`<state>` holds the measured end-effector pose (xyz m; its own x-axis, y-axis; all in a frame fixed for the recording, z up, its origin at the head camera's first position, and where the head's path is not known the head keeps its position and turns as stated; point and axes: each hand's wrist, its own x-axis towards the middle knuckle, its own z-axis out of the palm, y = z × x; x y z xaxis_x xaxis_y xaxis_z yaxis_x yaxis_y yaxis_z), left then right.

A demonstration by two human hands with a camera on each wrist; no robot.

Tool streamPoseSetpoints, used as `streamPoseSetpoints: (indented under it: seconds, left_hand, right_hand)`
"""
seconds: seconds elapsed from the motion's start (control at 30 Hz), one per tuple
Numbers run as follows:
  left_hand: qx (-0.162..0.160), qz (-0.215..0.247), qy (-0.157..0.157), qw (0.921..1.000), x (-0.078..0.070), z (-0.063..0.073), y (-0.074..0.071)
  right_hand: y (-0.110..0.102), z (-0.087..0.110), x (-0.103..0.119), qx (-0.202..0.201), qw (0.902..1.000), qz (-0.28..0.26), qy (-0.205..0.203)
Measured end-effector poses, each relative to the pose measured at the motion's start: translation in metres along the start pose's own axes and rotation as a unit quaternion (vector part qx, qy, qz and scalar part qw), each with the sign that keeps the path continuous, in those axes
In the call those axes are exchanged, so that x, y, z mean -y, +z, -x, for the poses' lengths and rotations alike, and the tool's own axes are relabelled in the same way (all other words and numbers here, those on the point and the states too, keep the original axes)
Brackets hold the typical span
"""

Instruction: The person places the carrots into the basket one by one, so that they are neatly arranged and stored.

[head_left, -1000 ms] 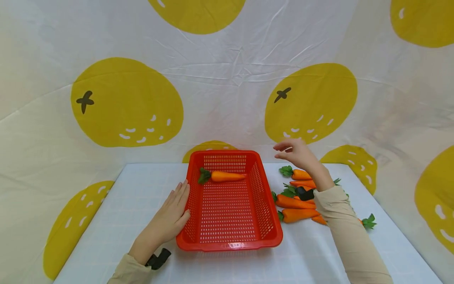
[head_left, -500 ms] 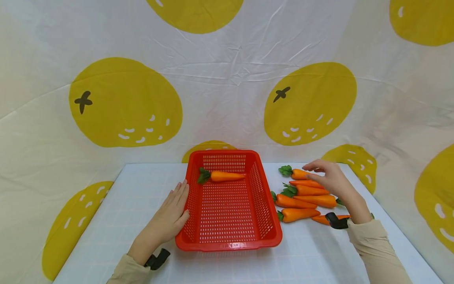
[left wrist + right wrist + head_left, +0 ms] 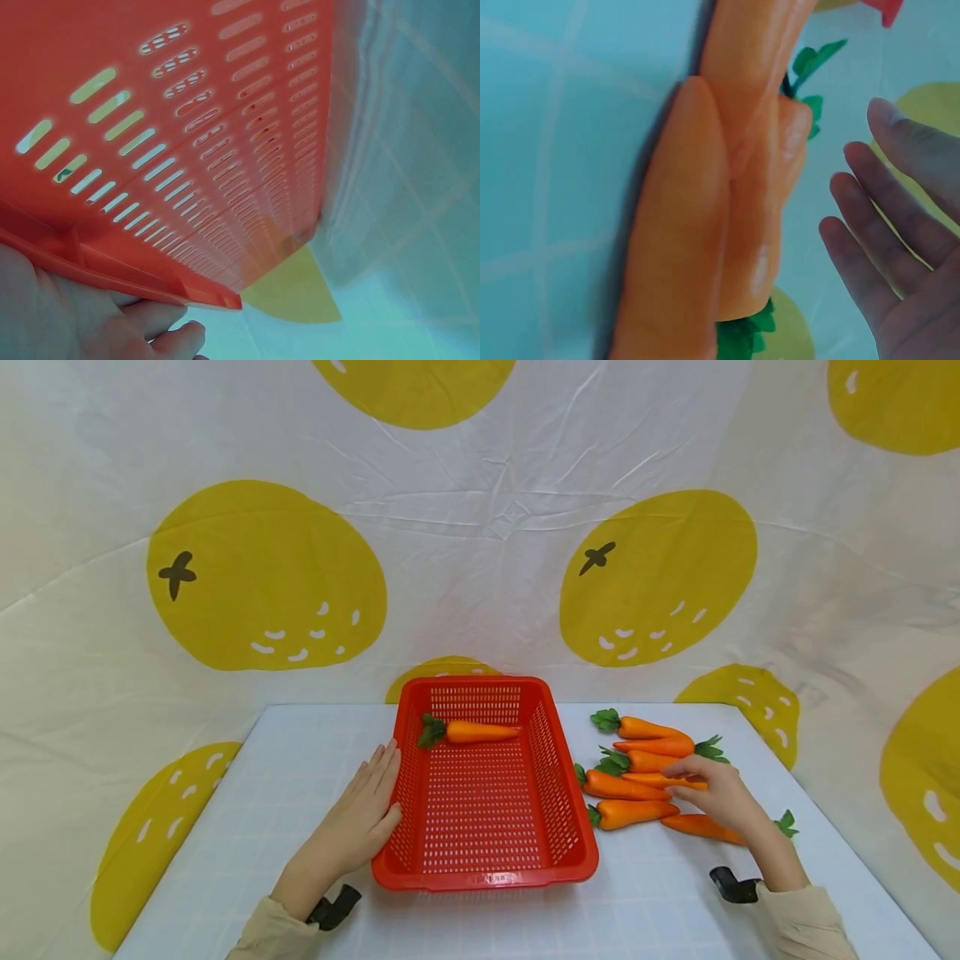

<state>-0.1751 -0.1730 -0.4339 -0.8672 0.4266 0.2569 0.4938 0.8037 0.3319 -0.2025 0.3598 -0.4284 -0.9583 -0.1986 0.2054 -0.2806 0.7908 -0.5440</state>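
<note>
My left hand (image 3: 355, 817) lies flat along the left rim of a red perforated plastic basket (image 3: 483, 881), fingers straight. In the left wrist view its fingers touch the underside of the basket's rim (image 3: 112, 279). One carrot (image 3: 480, 732) with green leaves lies across the far end inside the basket. To the right, several more carrots (image 3: 630, 813) lie in a loose pile on the table. My right hand (image 3: 716, 793) hovers over the pile with nothing in it. In the right wrist view its fingers are spread beside the orange carrots (image 3: 679, 225), apart from them.
A pale checked cloth covers the table (image 3: 322, 735). Behind it hangs a white curtain (image 3: 465, 568) printed with large yellow fruit. The pile's nearest carrot tops sit close against the basket's right side.
My right hand has moved from above the far end of the pile, right and toward me, down over the nearer carrots. The left hand and basket have stayed in place.
</note>
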Motion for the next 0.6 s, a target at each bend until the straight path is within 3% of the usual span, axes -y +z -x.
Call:
streamPoseSetpoints:
  seconds: [0.3, 0.6]
  left_hand:
    - [-0.002, 0.0, -0.002, 1.0, -0.001, 0.0, -0.001]
    - [-0.004, 0.001, 0.004, 1.0, 0.0, 0.0, 0.0]
  right_hand:
    - [0.013, 0.018, -0.017, 0.014, 0.9998, 0.007, 0.015]
    - [0.027, 0.018, -0.028, -0.012, 0.9976, 0.031, -0.061]
